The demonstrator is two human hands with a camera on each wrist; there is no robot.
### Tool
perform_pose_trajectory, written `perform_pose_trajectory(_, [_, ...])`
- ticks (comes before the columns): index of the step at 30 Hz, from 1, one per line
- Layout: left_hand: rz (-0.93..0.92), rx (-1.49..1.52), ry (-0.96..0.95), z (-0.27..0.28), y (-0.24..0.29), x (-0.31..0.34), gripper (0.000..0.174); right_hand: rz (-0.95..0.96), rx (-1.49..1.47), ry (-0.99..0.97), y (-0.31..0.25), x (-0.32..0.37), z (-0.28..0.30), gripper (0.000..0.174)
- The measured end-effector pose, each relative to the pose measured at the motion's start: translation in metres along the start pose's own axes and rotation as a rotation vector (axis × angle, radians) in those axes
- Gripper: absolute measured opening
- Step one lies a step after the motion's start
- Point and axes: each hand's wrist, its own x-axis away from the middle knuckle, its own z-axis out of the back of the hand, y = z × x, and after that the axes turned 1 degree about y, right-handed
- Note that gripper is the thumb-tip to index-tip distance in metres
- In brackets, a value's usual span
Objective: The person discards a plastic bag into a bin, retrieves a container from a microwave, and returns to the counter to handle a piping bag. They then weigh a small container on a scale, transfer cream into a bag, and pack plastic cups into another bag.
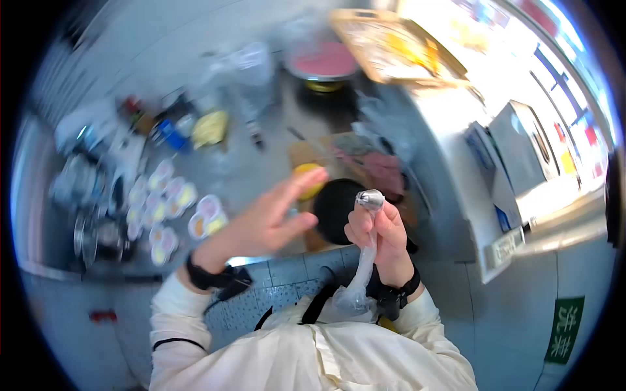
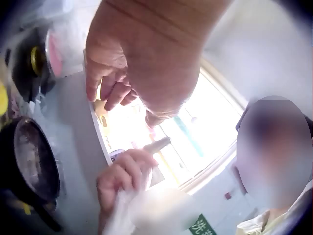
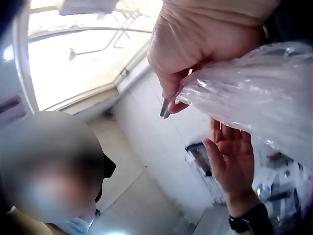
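Note:
The right hand (image 1: 383, 236) pinches a clear plastic bag (image 1: 362, 277) close to the metal piping nozzle (image 1: 370, 199) at its tip; the bag hangs down toward the person's lap. In the right wrist view the nozzle (image 3: 165, 108) sticks out below the fingers, and the crumpled bag (image 3: 249, 93) spreads to the right. Off to the left, the left hand (image 1: 267, 218) is raised with fingers spread and holds nothing, apart from the bag. That left hand (image 3: 234, 159) shows its palm in the right wrist view.
Beneath the hands lie a black pan (image 1: 336, 212) and a yellow round thing (image 1: 308, 180) on a brown board. Several decorated paper cups (image 1: 156, 207) stand at left. A pink-topped turntable (image 1: 324, 60) and a wooden tray (image 1: 349, 32) are at the back; a grey box (image 1: 521, 146) stands right.

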Motion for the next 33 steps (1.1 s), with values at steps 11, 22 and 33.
perform_pose_trajectory(11, [-0.003, 0.749, 1.039, -0.025, 0.02, 0.213, 0.033, -0.475, 0.334, -0.333, 0.189, -0.002, -0.151, 0.018])
perform_pose_trajectory(22, [-0.198, 0.779, 0.887, -0.064, 0.017, 0.24, 0.036, 0.481, 1.098, 0.122, 0.228, 0.082, -0.184, 0.019])
perform_pose_trajectory(33, [0.001, 1.274, 0.064, -0.204, 0.087, 0.208, 0.034, 0.094, 1.956, 0.647, 0.141, 0.261, -0.203, 0.038])
